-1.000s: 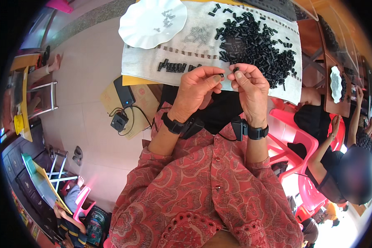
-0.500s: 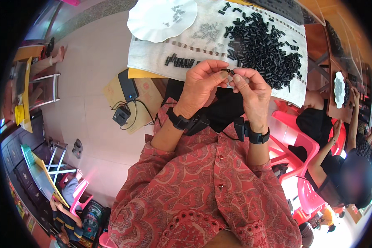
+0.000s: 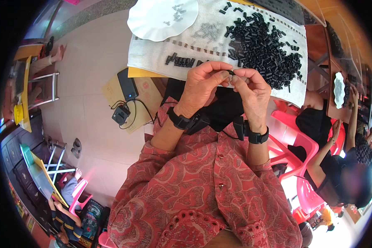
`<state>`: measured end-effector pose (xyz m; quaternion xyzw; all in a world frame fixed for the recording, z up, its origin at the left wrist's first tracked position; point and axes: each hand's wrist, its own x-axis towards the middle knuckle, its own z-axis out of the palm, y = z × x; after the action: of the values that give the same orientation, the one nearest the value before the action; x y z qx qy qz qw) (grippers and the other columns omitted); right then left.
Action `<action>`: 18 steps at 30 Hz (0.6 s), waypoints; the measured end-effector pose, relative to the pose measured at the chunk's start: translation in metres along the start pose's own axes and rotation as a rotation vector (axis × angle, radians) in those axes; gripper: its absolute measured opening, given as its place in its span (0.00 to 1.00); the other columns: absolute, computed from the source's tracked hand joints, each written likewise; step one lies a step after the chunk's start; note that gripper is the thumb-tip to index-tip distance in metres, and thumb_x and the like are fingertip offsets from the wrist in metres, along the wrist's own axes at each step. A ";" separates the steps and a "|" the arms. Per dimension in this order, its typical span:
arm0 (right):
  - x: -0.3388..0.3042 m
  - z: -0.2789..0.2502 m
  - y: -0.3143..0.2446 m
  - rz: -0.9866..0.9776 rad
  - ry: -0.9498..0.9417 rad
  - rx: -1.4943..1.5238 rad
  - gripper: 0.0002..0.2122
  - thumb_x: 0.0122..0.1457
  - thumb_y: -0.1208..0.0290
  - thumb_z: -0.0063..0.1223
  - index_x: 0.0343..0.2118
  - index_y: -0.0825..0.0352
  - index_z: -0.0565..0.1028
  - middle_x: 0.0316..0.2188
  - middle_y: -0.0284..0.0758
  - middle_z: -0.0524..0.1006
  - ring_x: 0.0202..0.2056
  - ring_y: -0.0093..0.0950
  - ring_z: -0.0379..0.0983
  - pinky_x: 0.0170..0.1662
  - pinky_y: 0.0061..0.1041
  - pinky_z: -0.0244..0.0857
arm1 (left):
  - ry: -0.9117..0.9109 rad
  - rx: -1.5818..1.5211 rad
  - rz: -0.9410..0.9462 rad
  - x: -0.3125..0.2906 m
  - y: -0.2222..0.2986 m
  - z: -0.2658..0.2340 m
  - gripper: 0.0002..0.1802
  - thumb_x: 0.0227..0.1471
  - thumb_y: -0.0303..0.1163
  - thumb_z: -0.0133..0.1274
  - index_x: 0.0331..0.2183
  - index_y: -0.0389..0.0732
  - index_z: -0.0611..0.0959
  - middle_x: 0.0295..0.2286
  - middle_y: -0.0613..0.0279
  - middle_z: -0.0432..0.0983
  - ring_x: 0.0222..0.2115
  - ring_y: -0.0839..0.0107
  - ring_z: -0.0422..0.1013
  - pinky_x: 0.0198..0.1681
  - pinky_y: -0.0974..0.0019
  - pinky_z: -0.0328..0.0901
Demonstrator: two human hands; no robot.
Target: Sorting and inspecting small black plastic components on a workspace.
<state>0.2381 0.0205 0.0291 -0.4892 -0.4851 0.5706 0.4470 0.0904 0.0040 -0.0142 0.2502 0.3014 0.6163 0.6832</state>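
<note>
My left hand (image 3: 204, 87) and my right hand (image 3: 252, 89) meet at the near edge of the cloth-covered table, thumbs and forefingers pinched together. Between the fingertips sits a small black plastic piece (image 3: 231, 72), mostly hidden by them. Beyond my right hand spreads a big heap of small black plastic pieces (image 3: 264, 49). A short row of black pieces (image 3: 182, 61) lies past my left hand. Clear small pieces (image 3: 208, 32) are scattered on the white cloth (image 3: 153, 56), and a few more rest on a white wavy-rimmed plate (image 3: 153, 25).
On the floor to the left, a black power bank (image 3: 128, 84) and a charger (image 3: 120, 115) with cables lie on brown paper (image 3: 146, 99). Pink plastic chairs (image 3: 293, 128) stand at the right, where a person in black (image 3: 335, 182) sits. Another person (image 3: 66, 219) is at the lower left.
My fingertips have drawn closer together over the small black piece, so less of it shows. The heap, the row and the plate look the same.
</note>
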 end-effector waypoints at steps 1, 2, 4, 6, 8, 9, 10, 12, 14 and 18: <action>0.000 0.000 0.001 -0.003 0.002 -0.005 0.05 0.56 0.83 0.55 0.36 0.71 0.77 0.27 0.28 0.78 0.29 0.13 0.71 0.33 0.12 0.64 | 0.006 0.033 0.005 0.000 0.001 0.001 0.11 0.58 0.21 0.52 0.43 0.31 0.80 0.33 0.61 0.79 0.32 0.77 0.75 0.38 0.74 0.71; 0.000 0.000 0.001 -0.002 0.002 -0.005 0.05 0.56 0.83 0.55 0.36 0.71 0.77 0.27 0.28 0.78 0.29 0.13 0.71 0.33 0.12 0.64 | 0.014 0.067 0.010 0.000 0.002 0.001 0.11 0.58 0.22 0.51 0.43 0.31 0.79 0.33 0.61 0.79 0.32 0.77 0.75 0.38 0.74 0.72; 0.001 0.000 0.001 0.012 0.015 0.007 0.05 0.56 0.82 0.56 0.35 0.71 0.77 0.27 0.28 0.78 0.28 0.13 0.71 0.33 0.12 0.64 | 0.014 0.079 0.019 0.000 0.001 0.002 0.11 0.58 0.22 0.51 0.43 0.31 0.79 0.33 0.61 0.79 0.32 0.77 0.75 0.38 0.74 0.72; 0.001 0.001 0.001 0.021 0.016 0.014 0.05 0.56 0.82 0.56 0.35 0.71 0.77 0.27 0.29 0.78 0.28 0.13 0.71 0.32 0.12 0.64 | 0.015 0.092 0.028 0.000 0.001 0.002 0.11 0.58 0.22 0.51 0.43 0.31 0.79 0.33 0.60 0.79 0.32 0.77 0.75 0.39 0.73 0.72; 0.001 0.003 0.001 0.030 0.018 0.022 0.04 0.56 0.82 0.56 0.35 0.71 0.77 0.27 0.29 0.78 0.28 0.13 0.71 0.32 0.12 0.64 | 0.029 0.089 0.027 0.000 0.001 0.001 0.10 0.58 0.21 0.51 0.43 0.31 0.79 0.33 0.60 0.79 0.32 0.77 0.75 0.39 0.73 0.72; 0.001 0.004 -0.001 0.032 0.017 0.020 0.04 0.56 0.82 0.55 0.35 0.71 0.77 0.27 0.29 0.78 0.28 0.13 0.71 0.31 0.12 0.64 | 0.030 0.089 0.026 0.000 0.001 0.001 0.10 0.58 0.21 0.51 0.43 0.31 0.79 0.33 0.60 0.79 0.32 0.77 0.75 0.39 0.73 0.72; 0.001 0.004 -0.001 0.034 0.016 0.017 0.04 0.56 0.81 0.55 0.35 0.71 0.77 0.27 0.29 0.78 0.27 0.13 0.71 0.31 0.13 0.64 | 0.030 0.083 0.026 0.001 0.001 0.002 0.10 0.58 0.22 0.51 0.43 0.31 0.79 0.33 0.60 0.79 0.32 0.77 0.75 0.38 0.73 0.72; 0.001 0.004 0.000 0.019 0.015 -0.007 0.04 0.56 0.82 0.55 0.34 0.71 0.77 0.27 0.30 0.78 0.27 0.13 0.71 0.30 0.13 0.64 | 0.031 0.078 0.025 0.001 0.001 0.001 0.10 0.58 0.22 0.51 0.43 0.31 0.80 0.33 0.60 0.79 0.31 0.77 0.75 0.38 0.73 0.72; 0.001 0.003 0.005 0.002 0.015 -0.031 0.04 0.56 0.82 0.55 0.34 0.72 0.77 0.28 0.30 0.78 0.27 0.14 0.72 0.30 0.13 0.65 | 0.032 0.121 0.033 0.000 0.000 0.000 0.10 0.58 0.22 0.51 0.43 0.32 0.80 0.32 0.61 0.79 0.31 0.78 0.75 0.38 0.74 0.72; 0.004 0.001 0.012 -0.164 0.026 -0.215 0.04 0.54 0.84 0.55 0.33 0.73 0.77 0.31 0.31 0.76 0.26 0.15 0.72 0.29 0.14 0.66 | 0.026 0.195 0.049 0.001 0.001 -0.002 0.10 0.58 0.22 0.51 0.42 0.32 0.80 0.32 0.62 0.79 0.31 0.78 0.75 0.38 0.74 0.72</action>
<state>0.2367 0.0226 0.0172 -0.5005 -0.5759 0.4704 0.4434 0.0887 0.0047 -0.0152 0.3147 0.3624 0.6038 0.6364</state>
